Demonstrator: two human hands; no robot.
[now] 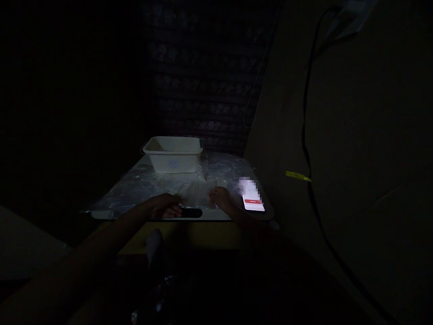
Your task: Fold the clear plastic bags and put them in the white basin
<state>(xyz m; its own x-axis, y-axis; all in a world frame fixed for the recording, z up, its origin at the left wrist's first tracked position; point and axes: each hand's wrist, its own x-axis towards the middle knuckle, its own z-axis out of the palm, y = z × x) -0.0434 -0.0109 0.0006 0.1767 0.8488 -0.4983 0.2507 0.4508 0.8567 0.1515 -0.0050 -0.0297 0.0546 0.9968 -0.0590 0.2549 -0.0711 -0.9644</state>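
Observation:
Clear plastic film (135, 185), crinkled and shiny, lies over a white tabletop (216, 215). My left hand (165, 206) is at the near edge with its fingers curled; thumb and forefinger seem to pinch the plastic. To the right of it, my right hand (219, 197) is closed on the film too, fingertips bent down. Between the two hands the plastic stretches as a pale, see-through sheet. Darkness hides the exact fingertip contacts. Just in front of my left hand is a dark oval slot (191, 213) in the table edge.
Behind the hands a white plastic tub (176, 161) with a small label stands on the film. A lit phone (253, 198) lies at the table's right side. A black cable (306, 149) with a yellow tag (297, 176) hangs along the right wall. Deep shadow covers the left.

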